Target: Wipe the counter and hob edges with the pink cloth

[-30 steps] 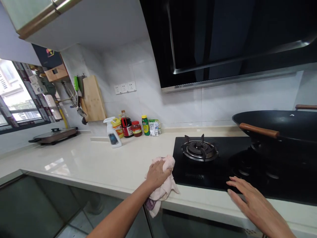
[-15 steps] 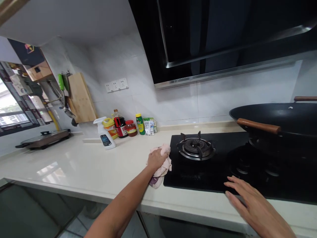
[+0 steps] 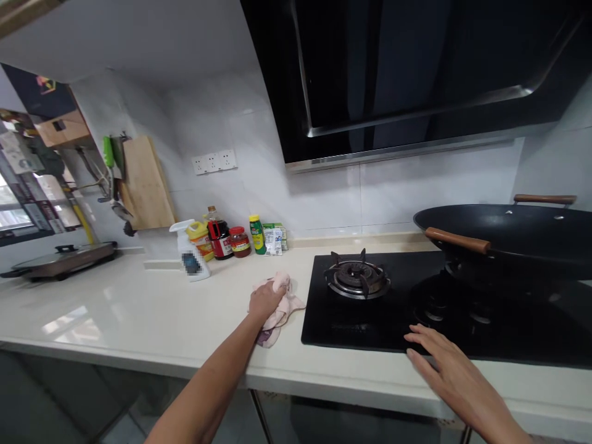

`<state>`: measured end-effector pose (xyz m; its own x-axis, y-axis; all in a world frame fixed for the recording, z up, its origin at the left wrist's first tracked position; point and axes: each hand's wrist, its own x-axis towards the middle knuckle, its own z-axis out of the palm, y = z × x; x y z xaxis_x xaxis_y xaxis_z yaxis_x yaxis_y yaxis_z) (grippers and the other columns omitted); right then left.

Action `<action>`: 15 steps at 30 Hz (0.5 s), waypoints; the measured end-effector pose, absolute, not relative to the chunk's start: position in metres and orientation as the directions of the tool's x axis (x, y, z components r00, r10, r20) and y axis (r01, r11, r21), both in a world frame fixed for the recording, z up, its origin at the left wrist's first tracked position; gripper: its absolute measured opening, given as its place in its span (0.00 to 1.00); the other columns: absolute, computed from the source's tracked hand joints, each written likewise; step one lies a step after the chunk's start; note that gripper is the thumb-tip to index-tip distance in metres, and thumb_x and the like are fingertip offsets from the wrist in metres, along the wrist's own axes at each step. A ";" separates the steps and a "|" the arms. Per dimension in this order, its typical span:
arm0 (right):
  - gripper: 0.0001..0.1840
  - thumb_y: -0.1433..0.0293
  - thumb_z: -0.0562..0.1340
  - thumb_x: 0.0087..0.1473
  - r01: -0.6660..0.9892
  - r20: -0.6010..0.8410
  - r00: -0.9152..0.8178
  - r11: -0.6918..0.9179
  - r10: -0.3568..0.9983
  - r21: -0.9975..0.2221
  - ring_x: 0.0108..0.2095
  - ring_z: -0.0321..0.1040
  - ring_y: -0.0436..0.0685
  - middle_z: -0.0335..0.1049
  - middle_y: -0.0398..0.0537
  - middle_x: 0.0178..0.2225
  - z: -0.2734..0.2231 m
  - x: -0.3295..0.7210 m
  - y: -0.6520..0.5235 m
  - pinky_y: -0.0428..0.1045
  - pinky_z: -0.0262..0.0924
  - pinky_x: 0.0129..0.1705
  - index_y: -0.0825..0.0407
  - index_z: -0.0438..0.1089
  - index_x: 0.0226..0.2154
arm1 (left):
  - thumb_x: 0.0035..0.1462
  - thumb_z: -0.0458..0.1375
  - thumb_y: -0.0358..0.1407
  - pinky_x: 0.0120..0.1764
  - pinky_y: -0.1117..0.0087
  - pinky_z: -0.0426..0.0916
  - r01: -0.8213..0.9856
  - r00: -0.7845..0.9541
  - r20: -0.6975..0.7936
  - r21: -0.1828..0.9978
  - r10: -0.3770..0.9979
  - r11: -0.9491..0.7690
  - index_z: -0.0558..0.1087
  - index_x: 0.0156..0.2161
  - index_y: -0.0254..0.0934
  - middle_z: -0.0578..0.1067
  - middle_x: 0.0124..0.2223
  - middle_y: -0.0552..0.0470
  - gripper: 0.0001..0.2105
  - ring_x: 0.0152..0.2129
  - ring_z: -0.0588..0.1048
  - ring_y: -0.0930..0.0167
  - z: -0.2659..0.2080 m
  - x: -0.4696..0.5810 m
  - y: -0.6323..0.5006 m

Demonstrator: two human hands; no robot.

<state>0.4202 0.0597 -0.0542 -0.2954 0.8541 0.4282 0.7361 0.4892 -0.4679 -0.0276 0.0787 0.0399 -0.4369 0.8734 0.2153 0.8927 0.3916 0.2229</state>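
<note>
Looks, in the head view, down across a pale table (image 3: 152, 314) in the lower half of the frame. Bunches a pink cloth (image 3: 287, 303) under the left hand (image 3: 265, 300) at lower centre, on the table just left of the black stove (image 3: 324, 332), with fingers bent over the folds and gripping them; probably wads it this way to press from the palm without letting it slip. Cannot tell whether the cloth's right corner touches the stove. Holds the right hand (image 3: 444, 364) at lower right with fingers loosely spread over the stove's front edge, perhaps for balance; cannot tell whether they touch. Lines up near the wall, left of centre, a white spray bottle (image 3: 201, 271), a yellow bottle (image 3: 200, 234), a dark bottle (image 3: 221, 237), a red-lidded jar (image 3: 240, 243), a green bottle (image 3: 257, 237) and some packets (image 3: 274, 240), likely set back to free the front of the table. Shows reddish-brown contents in the jar and a dark fill in the dark bottle; hides those of the opaque ones. Seats a wide wok (image 3: 485, 216) at right, above the stove, with wooden handles out to the sides, presumably for two-handed lifting; conceals part of its bowl behind the rim. Covers a flat pan (image 3: 69, 259) at far left with a lid; cannot tell what lies inside.
</note>
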 end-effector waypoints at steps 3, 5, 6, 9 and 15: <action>0.27 0.47 0.54 0.64 0.726 0.434 -0.296 0.496 0.851 -0.476 0.67 0.62 0.67 0.69 0.49 0.64 -0.057 0.421 0.064 0.68 0.60 0.68 0.42 0.76 0.53 | 0.66 0.45 0.52 0.57 0.59 0.66 0.894 -0.432 0.213 0.231 0.876 0.384 0.72 0.57 0.40 0.77 0.60 0.40 0.26 0.57 0.75 0.57 0.040 -0.031 0.062; 0.27 0.47 0.54 0.64 0.724 0.434 -0.296 0.496 0.851 -0.480 0.67 0.61 0.67 0.69 0.49 0.64 -0.059 0.422 0.065 0.68 0.58 0.68 0.43 0.76 0.53 | 0.66 0.46 0.52 0.58 0.59 0.65 0.897 -0.421 0.211 0.239 0.882 0.371 0.72 0.57 0.40 0.77 0.61 0.40 0.25 0.58 0.74 0.57 0.040 -0.032 0.048; 0.27 0.47 0.54 0.63 0.723 0.430 -0.297 0.495 0.852 -0.482 0.68 0.60 0.67 0.69 0.49 0.64 -0.059 0.422 0.066 0.69 0.57 0.69 0.43 0.76 0.53 | 0.66 0.46 0.52 0.59 0.60 0.64 0.900 -0.412 0.210 0.243 0.887 0.361 0.72 0.58 0.39 0.77 0.61 0.41 0.26 0.59 0.74 0.57 0.040 -0.031 0.041; 0.28 0.46 0.54 0.63 0.720 0.418 -0.304 0.494 0.856 -0.488 0.68 0.59 0.68 0.68 0.49 0.64 -0.061 0.422 0.068 0.69 0.56 0.70 0.43 0.76 0.53 | 0.65 0.47 0.51 0.63 0.60 0.61 0.911 -0.379 0.208 0.253 0.902 0.325 0.71 0.60 0.39 0.74 0.65 0.43 0.26 0.63 0.70 0.58 0.037 -0.028 0.017; 0.30 0.44 0.54 0.62 0.717 0.424 -0.297 0.493 0.855 -0.493 0.68 0.60 0.68 0.67 0.49 0.65 -0.067 0.424 0.072 0.69 0.56 0.70 0.42 0.76 0.54 | 0.63 0.49 0.51 0.67 0.62 0.58 0.922 -0.339 0.167 0.257 0.926 0.291 0.66 0.67 0.39 0.68 0.69 0.46 0.31 0.66 0.66 0.60 0.031 -0.024 -0.017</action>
<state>0.4237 0.0716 -0.0668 -0.2971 0.8553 0.4244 0.7167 0.4935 -0.4928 -0.0237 -0.0170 0.0308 -0.3386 0.9260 0.1672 0.9217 0.2906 0.2570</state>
